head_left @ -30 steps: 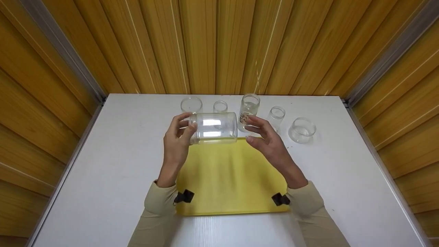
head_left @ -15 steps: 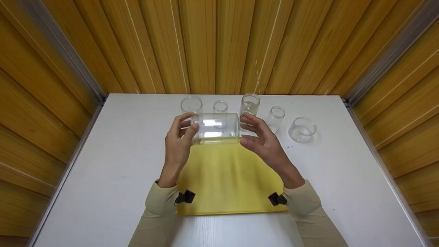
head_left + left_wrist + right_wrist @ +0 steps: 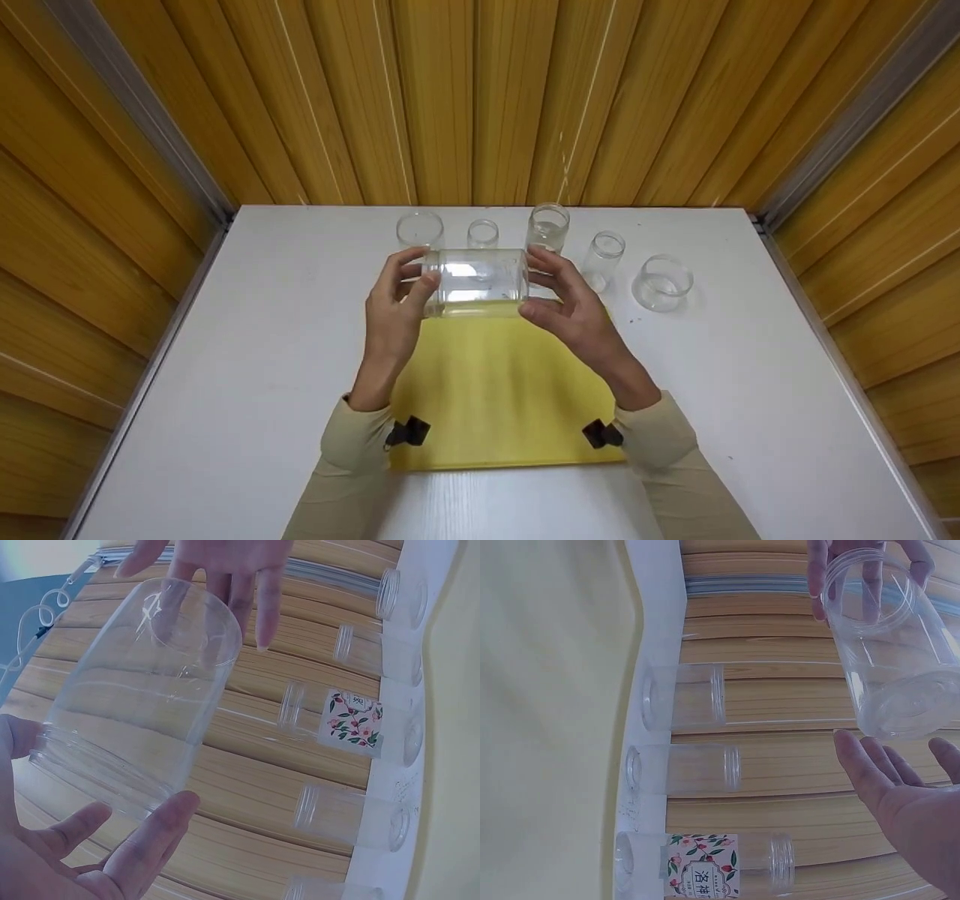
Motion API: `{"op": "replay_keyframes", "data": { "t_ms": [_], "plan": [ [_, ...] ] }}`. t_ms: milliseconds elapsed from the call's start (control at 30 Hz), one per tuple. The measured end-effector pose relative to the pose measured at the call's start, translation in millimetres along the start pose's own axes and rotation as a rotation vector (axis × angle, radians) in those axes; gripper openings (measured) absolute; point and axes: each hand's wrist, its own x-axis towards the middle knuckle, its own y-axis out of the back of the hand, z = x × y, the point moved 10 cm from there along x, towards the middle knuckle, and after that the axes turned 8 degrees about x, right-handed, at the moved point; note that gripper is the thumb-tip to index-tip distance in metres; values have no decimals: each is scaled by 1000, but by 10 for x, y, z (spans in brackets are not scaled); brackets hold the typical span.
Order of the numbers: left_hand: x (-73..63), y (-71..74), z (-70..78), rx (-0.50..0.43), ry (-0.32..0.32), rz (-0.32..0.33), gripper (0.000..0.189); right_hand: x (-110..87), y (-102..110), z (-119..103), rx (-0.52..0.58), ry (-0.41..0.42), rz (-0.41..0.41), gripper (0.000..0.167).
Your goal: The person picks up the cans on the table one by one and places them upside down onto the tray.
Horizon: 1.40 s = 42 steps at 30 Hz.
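A large clear plastic jar (image 3: 480,277) is held sideways above the yellow board (image 3: 506,397) in the head view. My left hand (image 3: 394,319) grips it round the threaded mouth, thumb in front and fingers behind. At the other end, my right hand (image 3: 581,319) has its thumb and fingers spread about the base, fingertips right at its edge. In the right wrist view, the jar (image 3: 892,652) shows its round base facing the right palm (image 3: 922,817), the fingers nearly straight. The left wrist view shows the jar (image 3: 142,690) see-through, with nothing visible inside.
Behind the hands stand several clear jars: a wide one (image 3: 420,227), a small one (image 3: 483,232), a tall one (image 3: 549,225), a slim one (image 3: 604,259) and a low one (image 3: 661,283). A floral label (image 3: 352,722) wraps the tall jar. Wood-look panels (image 3: 510,97) enclose the white table (image 3: 247,322).
My right hand has moved left, from apart to right at the jar's base. The left hand and jar have shifted slightly right.
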Motion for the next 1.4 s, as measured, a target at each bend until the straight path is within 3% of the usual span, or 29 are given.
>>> {"op": "replay_keyframes", "data": {
  "t_ms": [833, 1400],
  "plan": [
    [-28, -94, 66, 10, -4, -31, 53, -17, 46, 11, -8, 12, 20, 73],
    [-18, -130, 16, 11, -2, -57, 52, -6, 66, 9, -2, 30, 39, 73]
  ]
}}
